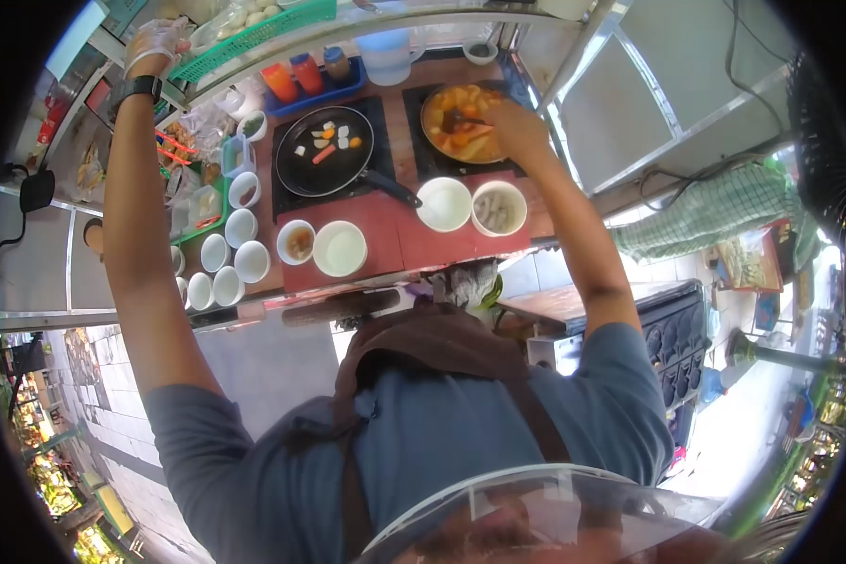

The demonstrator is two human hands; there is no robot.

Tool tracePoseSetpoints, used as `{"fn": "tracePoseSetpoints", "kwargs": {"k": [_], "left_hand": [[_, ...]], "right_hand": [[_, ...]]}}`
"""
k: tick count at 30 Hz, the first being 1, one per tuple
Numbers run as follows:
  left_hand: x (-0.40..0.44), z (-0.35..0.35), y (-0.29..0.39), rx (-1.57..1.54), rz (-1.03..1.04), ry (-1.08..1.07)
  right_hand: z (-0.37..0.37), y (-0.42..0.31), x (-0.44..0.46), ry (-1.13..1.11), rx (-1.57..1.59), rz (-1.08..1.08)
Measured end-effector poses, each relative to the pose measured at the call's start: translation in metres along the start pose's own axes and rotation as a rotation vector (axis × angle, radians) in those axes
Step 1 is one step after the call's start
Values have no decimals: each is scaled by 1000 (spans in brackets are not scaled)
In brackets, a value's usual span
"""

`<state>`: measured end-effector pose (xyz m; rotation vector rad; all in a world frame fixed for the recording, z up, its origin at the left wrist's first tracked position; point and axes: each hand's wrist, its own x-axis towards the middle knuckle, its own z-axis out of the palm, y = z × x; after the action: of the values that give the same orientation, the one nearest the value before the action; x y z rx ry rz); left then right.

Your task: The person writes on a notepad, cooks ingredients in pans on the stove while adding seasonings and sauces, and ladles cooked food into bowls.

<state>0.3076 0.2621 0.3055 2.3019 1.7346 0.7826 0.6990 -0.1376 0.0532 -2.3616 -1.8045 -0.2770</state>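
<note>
My left hand (153, 42), in a clear plastic glove, reaches up to the shelf at the upper left, beside a green basket (254, 45) of pale round items. Its fingers are too small and blurred to make out. My right hand (515, 130) is over a pan (430, 141) of orange soup with chunks in it, closed on a dark stirring utensil (462, 120) dipped in the soup. Left of it, a black frying pan (296, 174) holds a pink stick and several white and orange pieces; its handle points toward a white tub (444, 204).
Several white cups (252, 261) stand at the counter's left. Two tubs, one with grey pieces (500, 209), line the front edge. Sauce bottles (306, 73) sit in a blue tray behind, beside a translucent pitcher (385, 58). A metal frame bar crosses above the counter.
</note>
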Motion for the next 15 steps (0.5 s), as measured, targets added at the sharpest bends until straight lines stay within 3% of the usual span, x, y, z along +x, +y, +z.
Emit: {"fn": "tracePoseSetpoints", "kwargs": {"k": [1,3,4,6,7,9,11,12,14,15], "left_hand": [[6,-4,-5,-4,-5,4],[22,-4,-28,-97,213,32],[37,3,-38,-261,178,53],[32,-8,-29,-144,192,144],[22,-17,-19,-28,200,244],[2,-30,-5,-84,170,288],[-11,-37,-2,127,357,463],[-12,-32,1,-177,640,580],[-22,-26,-3,-183,616,620],[-65,-35,29,-187,590,672]], "right_hand": [[-16,3,4,-122,-57,46],[-17,13,16,-124,55,104],[2,24,30,-86,25,126],[47,47,48,-48,38,127],[41,47,46,-41,37,128],[29,46,44,-161,23,209],[-10,45,38,-144,32,260],[-20,44,31,-126,44,318],[-9,50,22,-190,22,340],[-1,54,21,-244,0,356]]}}
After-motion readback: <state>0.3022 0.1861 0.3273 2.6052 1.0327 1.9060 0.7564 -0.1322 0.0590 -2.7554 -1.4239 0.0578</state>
